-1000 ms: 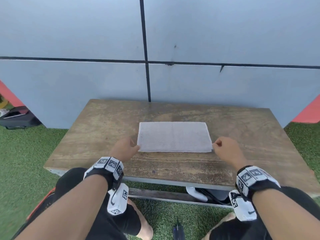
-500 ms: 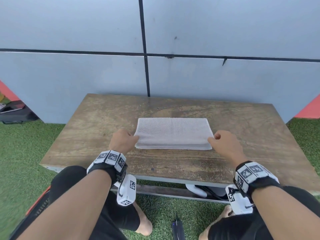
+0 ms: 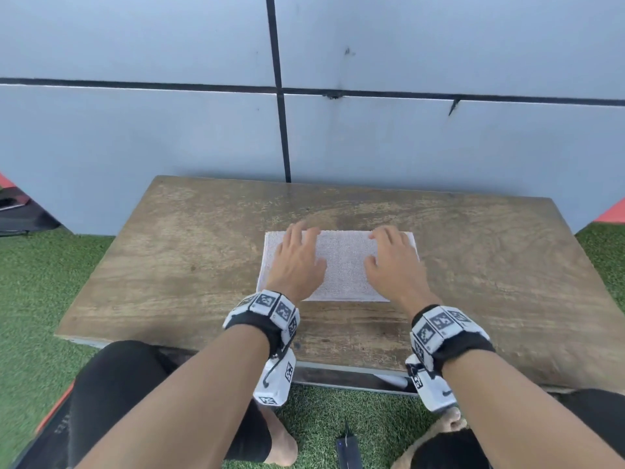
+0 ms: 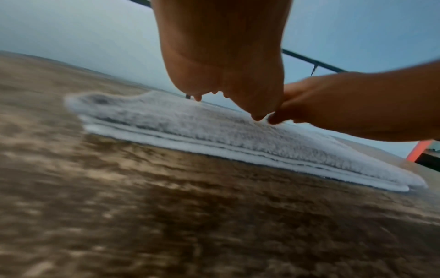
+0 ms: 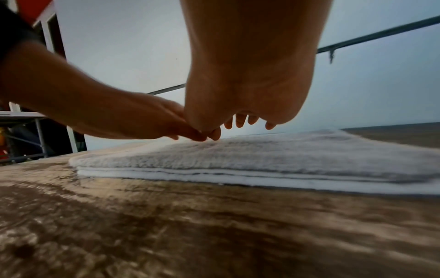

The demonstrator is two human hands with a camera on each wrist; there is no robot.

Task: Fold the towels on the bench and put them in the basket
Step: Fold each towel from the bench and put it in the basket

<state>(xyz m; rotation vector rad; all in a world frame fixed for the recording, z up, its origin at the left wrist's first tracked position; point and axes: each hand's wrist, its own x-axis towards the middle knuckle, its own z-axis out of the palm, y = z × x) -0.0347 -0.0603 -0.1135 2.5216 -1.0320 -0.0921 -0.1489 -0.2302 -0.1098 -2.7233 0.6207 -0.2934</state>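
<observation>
A white towel [image 3: 343, 265], folded into several layers, lies flat in the middle of the wooden bench [image 3: 169, 265]. My left hand [image 3: 297, 262] lies palm down on its left half with fingers straight and spread. My right hand [image 3: 392, 262] lies the same way on its right half. In the left wrist view the towel [image 4: 214, 131] shows stacked edges under my left hand [image 4: 226, 75]. The right wrist view shows the towel [image 5: 262, 159] under my right hand [image 5: 250, 84]. No basket is in view.
A grey panelled wall [image 3: 406, 147] stands right behind the bench. Green artificial turf [image 3: 33, 282] surrounds it. A dark bag [image 3: 20, 214] lies on the ground at far left. My knees sit at the bench's near edge.
Both hands let go of the towel's near corners after folding the near half away over the far half, and now lie flat on top of it.
</observation>
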